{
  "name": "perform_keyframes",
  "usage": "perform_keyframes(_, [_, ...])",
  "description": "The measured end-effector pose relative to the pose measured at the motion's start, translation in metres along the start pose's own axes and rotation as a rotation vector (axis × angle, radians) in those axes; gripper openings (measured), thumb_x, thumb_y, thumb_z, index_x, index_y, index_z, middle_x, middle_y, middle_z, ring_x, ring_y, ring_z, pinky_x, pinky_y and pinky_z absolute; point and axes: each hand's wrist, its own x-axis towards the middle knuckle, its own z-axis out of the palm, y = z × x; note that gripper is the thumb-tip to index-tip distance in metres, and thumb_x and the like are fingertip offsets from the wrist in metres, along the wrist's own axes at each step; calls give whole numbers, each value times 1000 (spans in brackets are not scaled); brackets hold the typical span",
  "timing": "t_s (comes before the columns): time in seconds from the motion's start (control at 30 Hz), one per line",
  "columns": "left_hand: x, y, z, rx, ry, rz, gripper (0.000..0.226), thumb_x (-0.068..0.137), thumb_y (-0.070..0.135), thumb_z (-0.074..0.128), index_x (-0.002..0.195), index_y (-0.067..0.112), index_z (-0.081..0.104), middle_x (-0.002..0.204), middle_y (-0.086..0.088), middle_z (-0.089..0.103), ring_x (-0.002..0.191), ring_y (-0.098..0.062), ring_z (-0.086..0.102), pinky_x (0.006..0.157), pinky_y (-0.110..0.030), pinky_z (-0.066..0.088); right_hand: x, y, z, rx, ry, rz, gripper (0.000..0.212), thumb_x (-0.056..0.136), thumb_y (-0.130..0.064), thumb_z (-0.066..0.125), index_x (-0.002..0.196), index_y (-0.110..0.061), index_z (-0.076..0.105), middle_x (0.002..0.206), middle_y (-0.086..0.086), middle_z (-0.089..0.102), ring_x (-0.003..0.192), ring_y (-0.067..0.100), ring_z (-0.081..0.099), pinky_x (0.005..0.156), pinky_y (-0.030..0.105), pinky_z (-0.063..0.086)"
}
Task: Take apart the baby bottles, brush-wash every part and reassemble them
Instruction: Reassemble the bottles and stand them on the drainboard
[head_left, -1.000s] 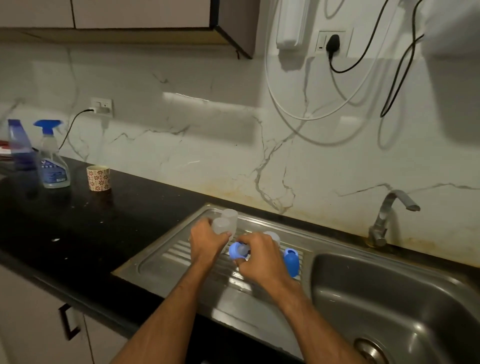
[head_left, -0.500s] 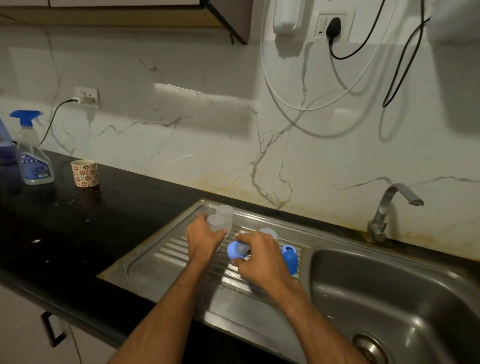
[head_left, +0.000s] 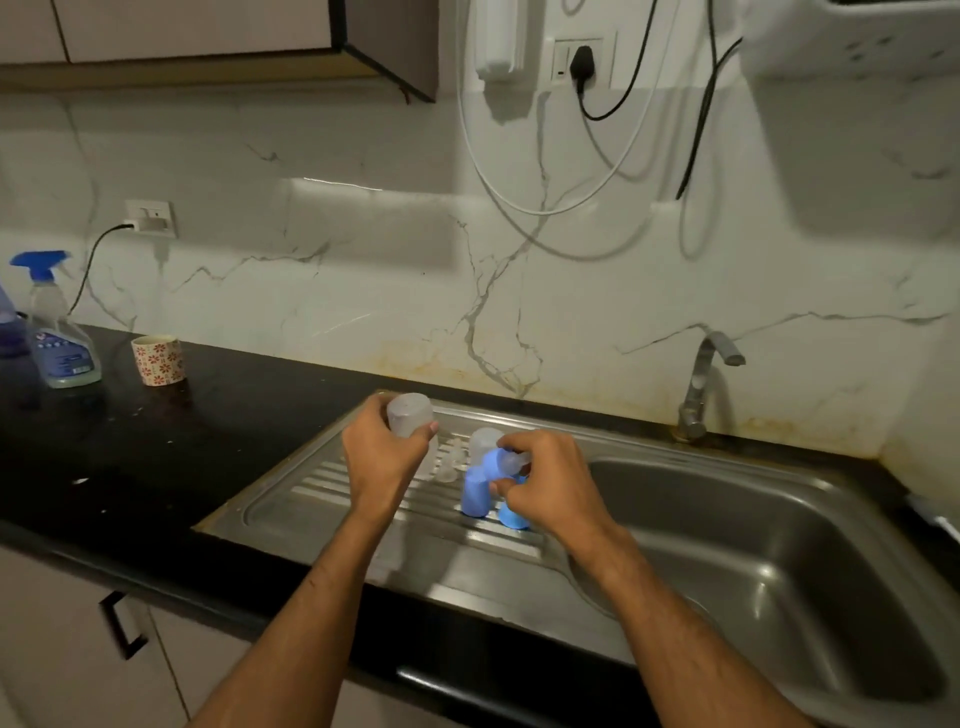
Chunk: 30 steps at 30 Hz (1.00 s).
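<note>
My left hand (head_left: 382, 457) grips a clear bottle body (head_left: 409, 414), bottom up, above the steel draining board (head_left: 311, 499). My right hand (head_left: 550, 486) pinches a blue collar with its clear teat (head_left: 503, 461) just above the board. Below it stand a blue cap (head_left: 475, 496) and another blue part (head_left: 511, 517), partly hidden by my fingers. A second clear bottle body (head_left: 483, 441) stands behind them. Small clear parts (head_left: 451, 465) lie on the ribs between my hands.
The sink bowl (head_left: 753, 571) opens to the right, its tap (head_left: 701, 384) at the back wall. On the black counter (head_left: 156, 457) at the left stand a spray bottle (head_left: 57, 338) and a patterned cup (head_left: 158, 359). Cables hang on the wall above.
My left hand has lifted the clear bottle body higher off the board. My right hand has raised the blue collar with the teat, uncovering the blue cap beneath.
</note>
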Motion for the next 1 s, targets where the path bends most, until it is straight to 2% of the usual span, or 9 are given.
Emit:
perform_keyframes(0.2, [-41, 49, 28, -31, -114, 60, 61, 70, 35, 91, 121, 13, 64, 106, 4, 66, 93, -11, 64, 72, -14, 50, -37, 29, -60, -27, 41, 66, 29, 78, -15, 85, 105, -17, 76, 97, -2, 73, 86, 8, 65, 75, 19, 55])
perform_keyframes(0.3, [-59, 83, 61, -104, -169, -13, 63, 71, 38, 90, 122, 12, 64, 109, 1, 69, 96, -15, 65, 78, -23, 56, -56, 48, -105, -28, 95, 104, 32, 75, -18, 89, 105, -19, 77, 96, -4, 74, 85, 8, 65, 77, 22, 56])
perform_keyframes(0.4, [-74, 117, 97, -402, -277, -259, 54, 74, 32, 89, 117, 8, 67, 111, -13, 72, 93, -21, 71, 82, -40, 63, -71, 75, -148, -38, 185, 154, 29, 69, -21, 92, 95, -20, 79, 85, -5, 74, 79, 10, 66, 72, 23, 56])
perform_keyframes(0.5, [-87, 151, 129, -916, -454, -641, 44, 83, 20, 81, 118, -1, 64, 113, -23, 71, 97, -28, 73, 84, -40, 62, -87, 104, -184, -52, 282, 217, 22, 65, -21, 90, 84, -23, 78, 69, -11, 68, 69, 8, 63, 58, 9, 43])
perform_keyframes(0.57, [-96, 149, 162, -1120, -556, -907, 47, 85, 25, 79, 118, -2, 61, 106, -23, 71, 101, -32, 70, 83, -39, 62, -98, 124, -203, -32, 325, 252, 21, 63, -21, 90, 80, -22, 77, 64, -12, 66, 66, 7, 62, 58, 17, 47])
perform_keyframes(0.63, [-119, 133, 199, -692, -658, -826, 66, 69, 40, 89, 115, 1, 63, 95, -18, 73, 89, -29, 71, 70, -40, 63, -109, 143, -216, -26, 342, 304, 23, 63, -23, 90, 82, -22, 78, 69, -11, 70, 70, 8, 66, 62, 23, 51])
perform_keyframes(0.73, [-160, 101, 230, 274, -635, -326, 59, 68, 42, 90, 112, 12, 63, 106, -8, 67, 98, -25, 66, 76, -34, 53, -126, 166, -224, -48, 316, 354, 26, 65, -24, 92, 88, -21, 79, 74, -10, 72, 71, 5, 65, 64, 22, 48])
perform_keyframes(0.87, [-171, 97, 251, 262, -585, -300, 51, 75, 37, 87, 110, 11, 62, 108, -9, 66, 102, -25, 65, 76, -32, 50, -143, 186, -234, -67, 291, 410, 38, 70, -21, 92, 106, -16, 80, 98, 0, 77, 84, 9, 67, 72, 19, 51])
perform_keyframes(1.0, [-170, 93, 272, 94, -643, -385, 49, 69, 38, 90, 101, 11, 64, 107, -8, 67, 96, -24, 67, 78, -37, 61, -151, 205, -231, -63, 287, 438, 29, 70, -19, 91, 96, -13, 79, 87, 2, 76, 82, 13, 71, 63, 16, 53])
